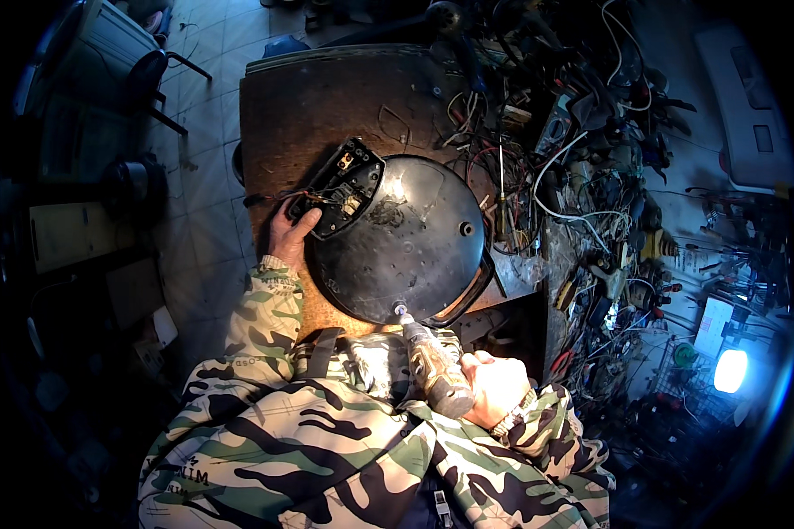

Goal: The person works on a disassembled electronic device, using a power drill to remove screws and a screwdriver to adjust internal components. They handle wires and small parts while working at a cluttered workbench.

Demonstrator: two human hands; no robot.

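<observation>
A round black base (406, 256) lies with its broad face up on the wooden tabletop (300, 106), in front of the person in the camouflage jacket (326, 450). The right hand (496, 388) is curled closed around a worn drill (437, 375), whose tip meets the base near its lower rim. The left hand (289, 234) is partly closed on the lower left corner of a black casing (337, 189), its thumb over the edge; the other fingers are mostly hidden. The casing is open, with wires and small parts showing inside, and sits at the upper left rim of the base; whether the 2 are joined cannot be told. A curved black handle (474, 298) runs along the lower right rim. To the right are a long screwdriver (502, 181), a heap of cables and tools (582, 194) and, farther off, a bright lamp (730, 370).
</observation>
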